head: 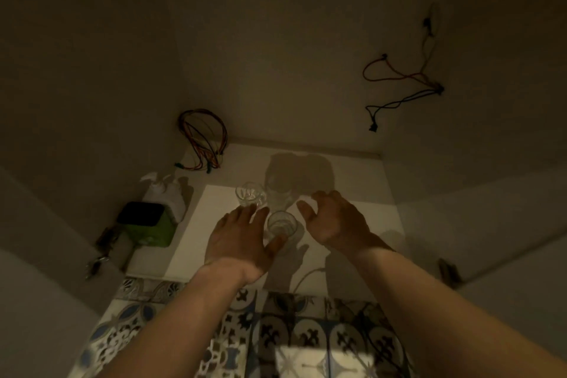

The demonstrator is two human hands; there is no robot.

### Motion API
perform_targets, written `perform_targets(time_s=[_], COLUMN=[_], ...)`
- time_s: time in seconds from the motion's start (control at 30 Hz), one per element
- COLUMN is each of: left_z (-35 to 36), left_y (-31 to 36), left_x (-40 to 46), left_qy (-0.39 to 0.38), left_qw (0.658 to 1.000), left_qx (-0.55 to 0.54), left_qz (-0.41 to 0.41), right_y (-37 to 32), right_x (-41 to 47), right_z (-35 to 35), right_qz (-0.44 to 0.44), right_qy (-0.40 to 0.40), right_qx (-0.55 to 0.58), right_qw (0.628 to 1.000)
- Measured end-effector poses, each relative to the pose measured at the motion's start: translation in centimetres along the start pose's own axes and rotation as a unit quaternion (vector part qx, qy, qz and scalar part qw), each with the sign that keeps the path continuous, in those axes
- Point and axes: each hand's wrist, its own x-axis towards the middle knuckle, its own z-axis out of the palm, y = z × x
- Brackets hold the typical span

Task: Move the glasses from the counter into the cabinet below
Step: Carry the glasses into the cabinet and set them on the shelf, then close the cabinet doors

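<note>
From the head camera, looking down into a dim white cabinet (352, 181), three clear glasses stand close together on its floor. The nearest glass (280, 225) sits between the two hands. The left hand (242, 239) reaches in with fingers spread and fairly straight, its thumb just at the glass's near side (whether it touches I cannot tell). The right hand (334, 221) hovers just right of it, fingers loosely curved, holding nothing. Behind stand a second glass (249, 193) and a third glass (280, 196). At the left are a white spray bottle (165, 190), a green box (147, 224) and coiled wires (202, 138)
</note>
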Motion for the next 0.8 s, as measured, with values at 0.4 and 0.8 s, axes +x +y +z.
perform_targets(time_s=[0.4,0.8], left_z=[-20.7,-34.9], left_y=[6.5,11.5], left_x=[-14.7,-22.8], left_qy=[-0.156,-0.147], left_qw=[0.988,0.987], left_qx=[-0.003,-0.007], left_qz=[0.023,0.062], right_y=[-8.2,-13.4], right_x=[-17.8,-28.6], right_z=[-18.8,-32.2], right_qz=[0.065,0.105], right_qy=[-0.16,-0.16], right_qx=[-0.019,0.015], right_qw=[0.985,0.981])
